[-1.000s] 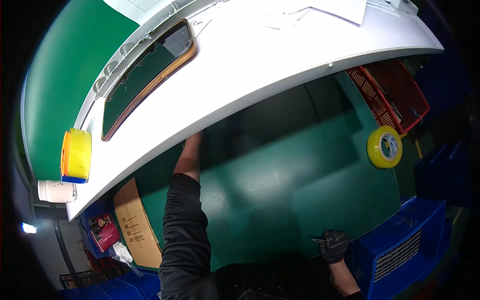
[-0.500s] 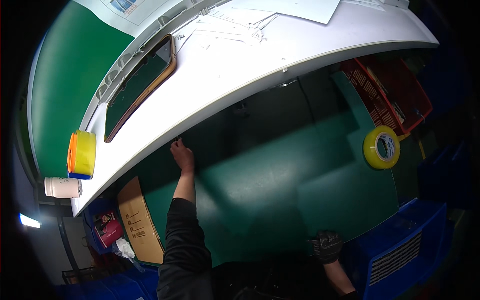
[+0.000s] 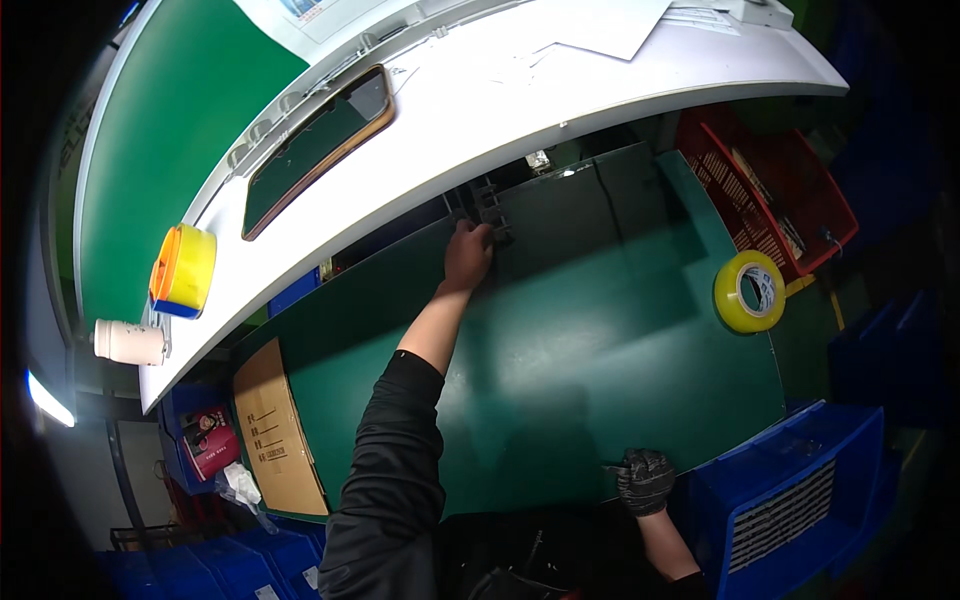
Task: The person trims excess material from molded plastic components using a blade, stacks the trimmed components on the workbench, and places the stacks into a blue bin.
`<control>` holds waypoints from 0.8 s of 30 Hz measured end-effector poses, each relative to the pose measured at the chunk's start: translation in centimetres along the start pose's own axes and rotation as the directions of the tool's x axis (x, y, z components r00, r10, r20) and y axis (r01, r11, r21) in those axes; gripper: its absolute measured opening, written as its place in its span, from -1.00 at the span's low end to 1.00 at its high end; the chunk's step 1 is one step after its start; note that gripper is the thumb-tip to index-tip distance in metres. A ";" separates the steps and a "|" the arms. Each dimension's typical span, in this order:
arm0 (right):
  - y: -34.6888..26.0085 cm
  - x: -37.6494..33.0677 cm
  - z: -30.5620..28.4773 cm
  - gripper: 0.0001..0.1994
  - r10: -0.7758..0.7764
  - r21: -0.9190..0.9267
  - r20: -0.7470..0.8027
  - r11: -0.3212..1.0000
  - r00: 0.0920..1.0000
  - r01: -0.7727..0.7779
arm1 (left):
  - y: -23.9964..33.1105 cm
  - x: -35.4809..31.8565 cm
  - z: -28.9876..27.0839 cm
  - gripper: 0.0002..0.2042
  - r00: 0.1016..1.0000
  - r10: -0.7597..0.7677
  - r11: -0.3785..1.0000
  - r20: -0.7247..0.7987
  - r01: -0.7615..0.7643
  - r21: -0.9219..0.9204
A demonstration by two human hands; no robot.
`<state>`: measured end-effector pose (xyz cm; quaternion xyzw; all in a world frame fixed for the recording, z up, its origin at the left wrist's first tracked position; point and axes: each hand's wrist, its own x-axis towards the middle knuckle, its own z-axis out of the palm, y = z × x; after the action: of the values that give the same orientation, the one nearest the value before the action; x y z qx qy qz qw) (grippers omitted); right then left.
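My bare left hand point(image 3: 468, 255) reaches forward to the far part of the green tabletop point(image 3: 560, 370), beneath the front edge of the white shelf. Its fingers are closed at some small grey metal parts point(image 3: 490, 205) in the shadow; what lies between the fingertips is hidden. My right hand point(image 3: 645, 482), in a dark grey glove, rests near the table's front edge with its fingers curled. A thin dark tip sticks out on its left side, too small to name.
On the white shelf point(image 3: 480, 110) lie a phone point(image 3: 320, 150), a yellow tape roll point(image 3: 188, 268) and papers point(image 3: 610, 30). A clear yellow tape roll point(image 3: 749, 291) is at the table's right edge, by a red basket point(image 3: 745, 195). Blue bins point(image 3: 800, 500) and cardboard point(image 3: 275, 430) flank the table.
My left hand has moved right along the far part of the table, to the grey metal parts. My right hand stays near the front edge, still curled. The view has shifted slightly.
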<state>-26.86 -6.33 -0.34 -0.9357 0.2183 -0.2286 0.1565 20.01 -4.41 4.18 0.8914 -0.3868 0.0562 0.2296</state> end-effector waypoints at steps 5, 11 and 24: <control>0.0 0.3 0.2 -0.79 -0.025 -0.016 -0.087 1.000 0.996 0.023 | -1.6 -7.4 -1.7 -0.83 0.992 -0.111 0.993 0.065 0.108 0.053; -0.4 1.1 0.3 -0.82 -0.025 -0.068 -0.023 0.997 0.999 0.023 | -0.2 -22.1 -7.4 -0.90 0.981 -0.123 0.992 0.151 0.120 0.023; -6.5 7.6 2.7 -0.78 0.231 0.471 0.377 0.786 0.897 -0.401 | 4.5 -39.5 -10.8 -0.87 0.966 -0.178 0.972 0.187 0.202 -0.118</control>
<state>-17.21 -3.89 2.67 -0.8266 0.2746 -0.1065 0.4795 -9.76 24.00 4.42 0.9081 -0.3210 -0.0710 0.2595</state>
